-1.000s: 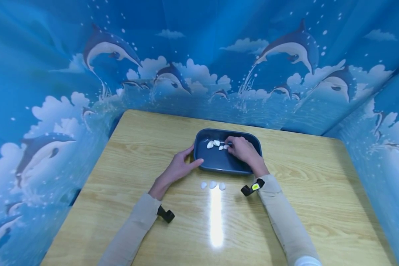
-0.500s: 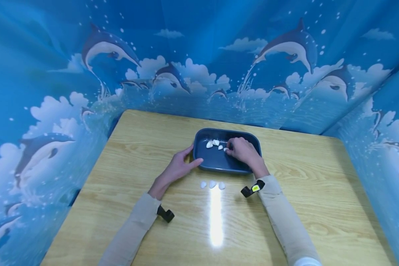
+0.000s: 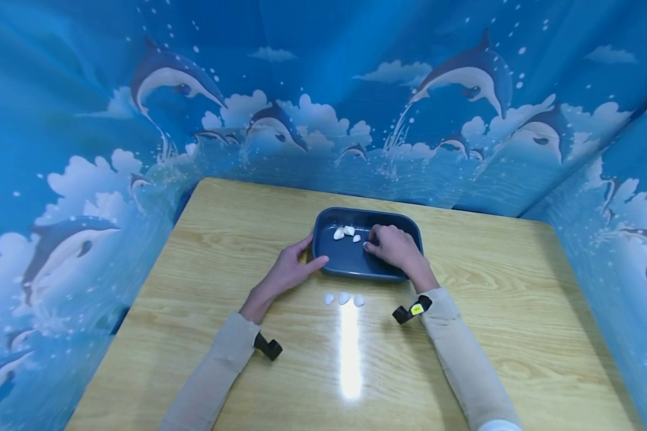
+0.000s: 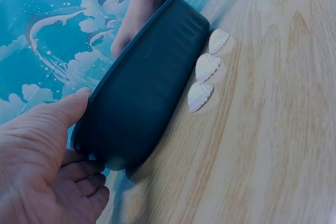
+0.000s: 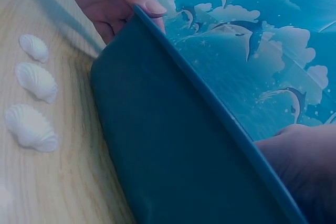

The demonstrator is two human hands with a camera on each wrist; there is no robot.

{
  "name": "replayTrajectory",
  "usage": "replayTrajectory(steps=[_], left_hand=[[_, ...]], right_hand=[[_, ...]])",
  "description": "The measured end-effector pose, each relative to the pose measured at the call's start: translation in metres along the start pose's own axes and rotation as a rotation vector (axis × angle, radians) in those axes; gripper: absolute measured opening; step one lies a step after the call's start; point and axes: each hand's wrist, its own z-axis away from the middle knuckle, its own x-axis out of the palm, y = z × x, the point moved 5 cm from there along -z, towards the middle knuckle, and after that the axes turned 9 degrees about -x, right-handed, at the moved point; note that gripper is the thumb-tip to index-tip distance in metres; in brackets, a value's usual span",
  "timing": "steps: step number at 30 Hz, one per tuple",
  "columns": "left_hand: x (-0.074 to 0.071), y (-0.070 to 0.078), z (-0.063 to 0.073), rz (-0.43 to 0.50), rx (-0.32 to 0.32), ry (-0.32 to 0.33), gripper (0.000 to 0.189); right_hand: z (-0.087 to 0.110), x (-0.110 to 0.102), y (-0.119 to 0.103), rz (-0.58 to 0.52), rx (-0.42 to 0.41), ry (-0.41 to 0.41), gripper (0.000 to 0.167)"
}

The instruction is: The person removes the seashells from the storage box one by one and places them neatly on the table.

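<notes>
The right hand [image 3: 395,246] pinches a small white shell [image 3: 366,246]; the left hand [image 3: 292,268] grips the dark-blue rectangular tray [image 3: 352,261]. Light pressure should suffice.

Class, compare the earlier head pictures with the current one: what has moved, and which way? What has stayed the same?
The right hand has drawn the small shell at its fingertips slightly towards the person, away from the three other tray shells. Those stay where they were, as do the tray, the left hand at its end and the row of three shells in front.
</notes>
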Motion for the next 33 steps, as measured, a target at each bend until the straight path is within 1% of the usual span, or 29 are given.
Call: replayTrajectory(steps=[3, 6, 10, 18, 23, 29, 33], left_hand=[[0.0002, 0.0009, 0.0004, -0.001, 0.001, 0.001, 0.079], [0.0003, 0.0014, 0.0007, -0.002, -0.003, 0.002, 0.079], [0.0002, 0.0012, 0.0005, -0.002, 0.001, 0.001, 0.08], [-0.0006, 0.0004, 0.001, -0.001, -0.009, 0.003, 0.08], [-0.0005, 0.0008, 0.0005, 0.005, -0.003, -0.005, 0.08], [-0.0009, 0.0008, 0.0003, -0.007, -0.01, 0.011, 0.08], [-0.0009, 0.0009, 0.0003, -0.008, -0.011, 0.012, 0.08]], right_hand=[[0.003, -0.0004, 0.0002, -0.031, -0.025, -0.004, 0.024], [0.0056, 0.0006, 0.0009, -0.072, -0.055, -0.025, 0.023], [0.0074, 0.0028, 0.0016, -0.091, -0.079, -0.046, 0.024], [0.0082, 0.0035, 0.0005, -0.086, -0.07, -0.053, 0.02], [0.0095, 0.0053, 0.0012, -0.095, -0.071, -0.069, 0.021], [0.0097, 0.0066, 0.0035, -0.087, -0.069, -0.062, 0.023], [0.0104, 0.0079, 0.0041, -0.099, -0.075, -0.073, 0.025]])
